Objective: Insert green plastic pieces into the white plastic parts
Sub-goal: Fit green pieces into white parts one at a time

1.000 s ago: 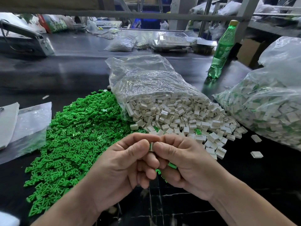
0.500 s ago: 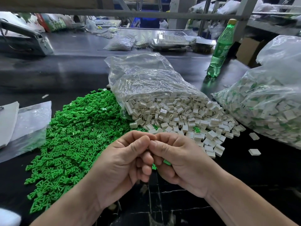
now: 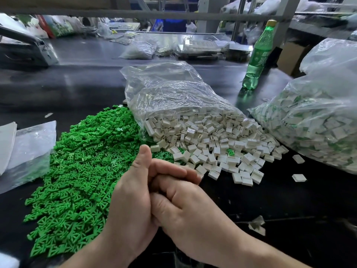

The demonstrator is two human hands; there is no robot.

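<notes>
My left hand [image 3: 131, 192] and right hand [image 3: 187, 209] are pressing together in a clasp, left thumb standing up. A second ago their fingertips were pinching a small piece between them. That piece is now hidden, and I cannot tell whether either hand is gripping it; I am probably pushing a green insert home. The green plastic pieces [image 3: 77, 171] are lying in a broad heap left of the open clear bag [image 3: 173, 93], and the white plastic parts [image 3: 212, 144] are spilling from its mouth towards my hands. Right of that bag, a fuller bag [image 3: 318, 122] is holding white parts with green showing. Behind the open bag, a green bottle [image 3: 257, 55] is standing on the dark table [image 3: 77, 84], and farther behind it, shelving posts [image 3: 210, 14] and more bagged stock are crowding the workshop.
</notes>
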